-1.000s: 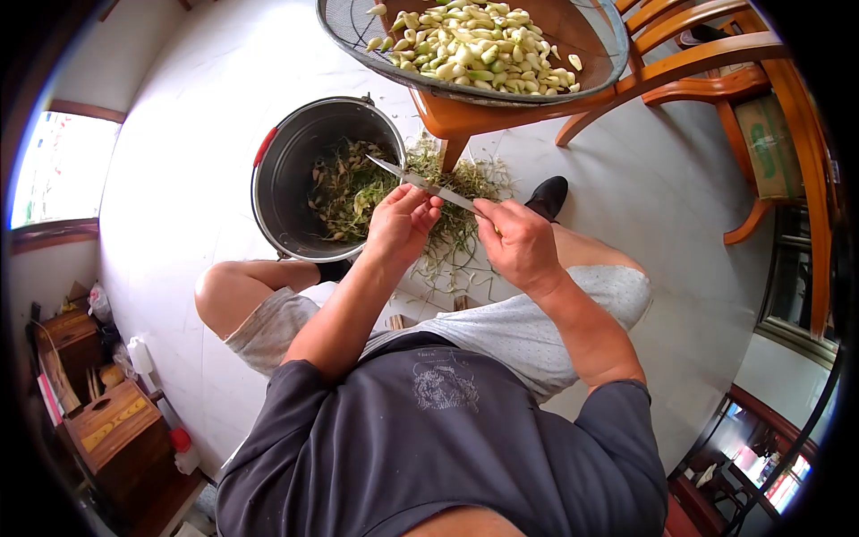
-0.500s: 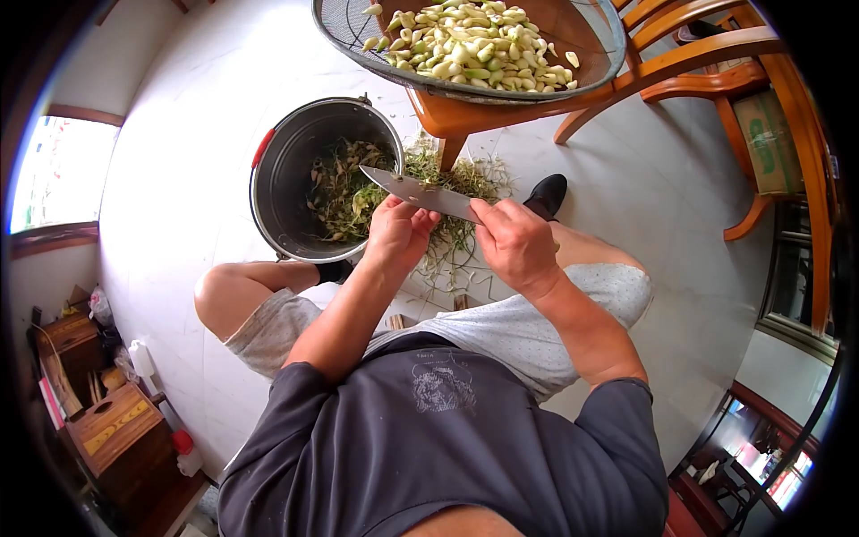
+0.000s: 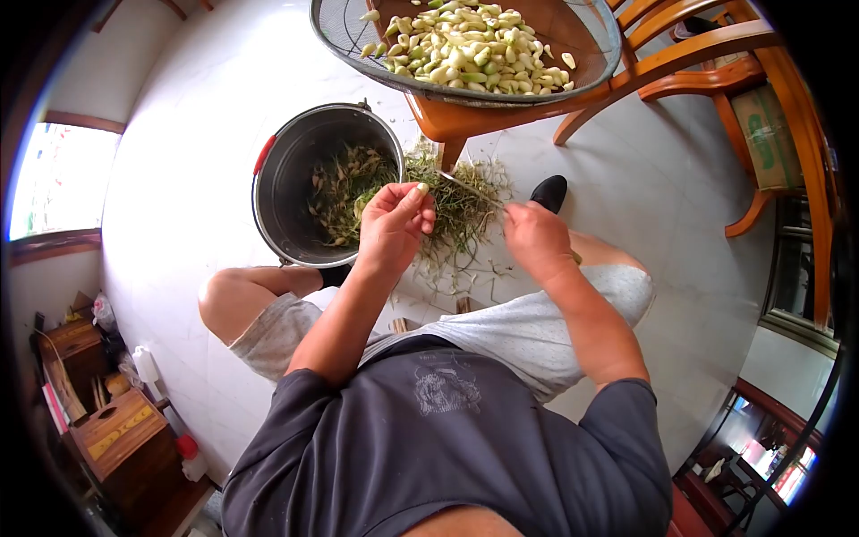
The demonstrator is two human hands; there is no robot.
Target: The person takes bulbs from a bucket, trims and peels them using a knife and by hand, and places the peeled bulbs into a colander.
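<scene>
Between the thumb and forefinger of my left hand (image 3: 394, 225) is a small pale onion-like bulb (image 3: 422, 189). My right hand (image 3: 537, 238) grips a kitchen knife (image 3: 472, 189), its blade seen nearly edge-on and pointing up and left, a little apart from the bulb. Most of the knife's handle is hidden in my fist. Below both hands, a pile of green-brown trimmings (image 3: 461, 234) lies on the floor. A metal bucket (image 3: 270, 201) stands left of it, with more trimmings (image 3: 344, 192) inside.
A mesh sieve (image 3: 335, 40) full of similar pale bulbs (image 3: 465, 49) rests on a wooden chair (image 3: 438, 116) ahead of me. Another wooden chair and a cardboard box (image 3: 768, 139) stand at the right. Wooden boxes (image 3: 121, 434) are at the lower left.
The knife has swung away from the left fingers, its blade turning from broadside to nearly edge-on. My right hand has shifted slightly right and down. The bulb now shows at the left fingertips.
</scene>
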